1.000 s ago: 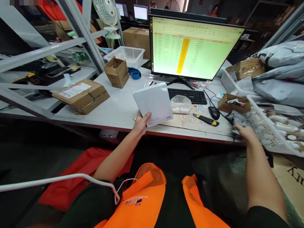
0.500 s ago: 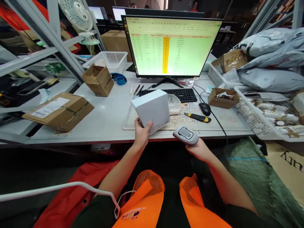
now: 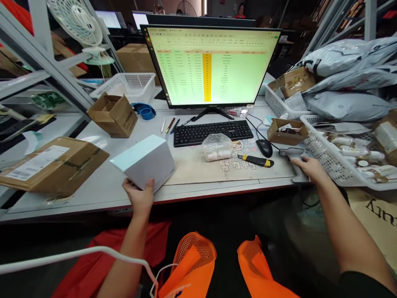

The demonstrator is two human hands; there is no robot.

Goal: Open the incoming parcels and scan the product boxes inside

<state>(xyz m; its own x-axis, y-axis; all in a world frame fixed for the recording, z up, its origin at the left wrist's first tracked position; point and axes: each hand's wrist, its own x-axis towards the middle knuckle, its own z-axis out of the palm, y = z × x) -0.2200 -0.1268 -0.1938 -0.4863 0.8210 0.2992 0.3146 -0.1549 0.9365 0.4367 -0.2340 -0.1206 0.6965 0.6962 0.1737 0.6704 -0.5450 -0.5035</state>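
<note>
My left hand point(image 3: 140, 193) grips a white box point(image 3: 151, 163) by its lower edge, thumb on the near face, tilted over the left part of the desk. At the desk's right side my right hand point(image 3: 310, 167) is closed on a grey barcode scanner point(image 3: 290, 152), which lies low beside the white basket; part of its handle is hidden by the fingers. Between the hands a bubble-wrapped item point(image 3: 217, 147) rests on the desk mat point(image 3: 198, 167). A yellow and black utility knife point(image 3: 257, 161) lies right of it.
A monitor point(image 3: 214, 66) stands behind a keyboard point(image 3: 214, 131) and a mouse point(image 3: 264, 147). Cardboard boxes point(image 3: 54, 165) and an open carton point(image 3: 116, 116) stand at left. A full white basket point(image 3: 331, 159) and grey parcels point(image 3: 347, 109) crowd the right. A person sits far back.
My left hand has carried the white box leftward. My right hand has moved the barcode scanner right, down to the desk's edge by the basket. The view has shifted slightly.
</note>
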